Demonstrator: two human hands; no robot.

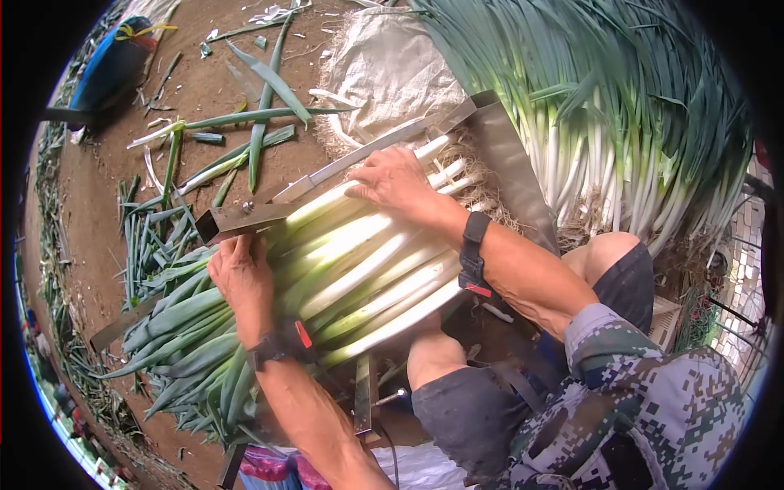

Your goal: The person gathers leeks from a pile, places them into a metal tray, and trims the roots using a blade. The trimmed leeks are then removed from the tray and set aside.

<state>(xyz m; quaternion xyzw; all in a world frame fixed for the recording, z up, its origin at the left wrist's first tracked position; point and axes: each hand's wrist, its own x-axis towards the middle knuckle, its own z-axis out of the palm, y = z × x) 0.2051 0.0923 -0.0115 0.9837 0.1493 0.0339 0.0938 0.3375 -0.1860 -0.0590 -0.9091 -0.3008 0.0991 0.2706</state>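
Note:
A thick bundle of leeks [343,261] lies across a metal frame [245,216], white stalks toward the right, green leaves hanging lower left. My left hand [241,278] rests palm down on the bundle where the white turns green. My right hand [396,180] presses on the white stalks near their roots, close to the frame's upright metal plate [510,171]. Both wrists wear black straps.
A large heap of leeks [604,106] rises at the right behind a woven sack [388,65]. Loose green leaves [237,139] litter the brown earth at the upper left. A blue object [110,65] lies far left. My bare knees [608,249] sit beside the frame.

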